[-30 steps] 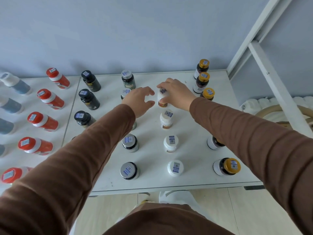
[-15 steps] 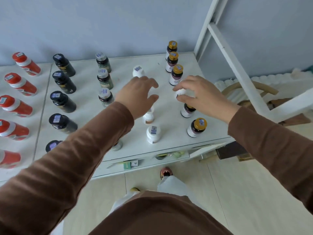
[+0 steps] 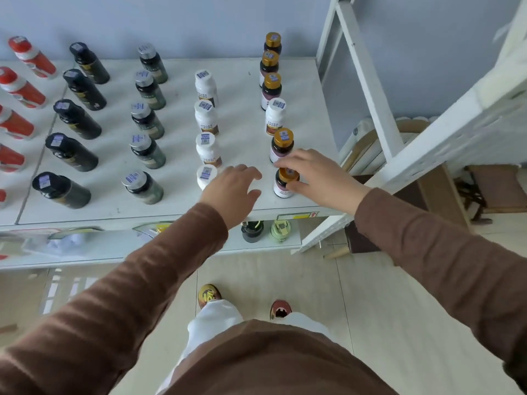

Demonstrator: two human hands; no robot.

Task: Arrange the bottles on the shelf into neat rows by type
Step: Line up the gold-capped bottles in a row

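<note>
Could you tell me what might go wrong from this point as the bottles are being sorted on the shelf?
1. The right hand grips a gold-capped bottle close to the shelf's front edge; a slip could send it to the floor.
2. A white bottle stands among the gold caps, so that row may stay mixed if overlooked.
3. The left hand hovers open beside the nearest white bottle in the white row and could knock it.

White shelf [image 3: 182, 208] carries upright bottles in rows; the gold-capped bottle [image 3: 285, 183] stands nearest its front edge, between the right hand's fingers [image 3: 296, 163].
</note>
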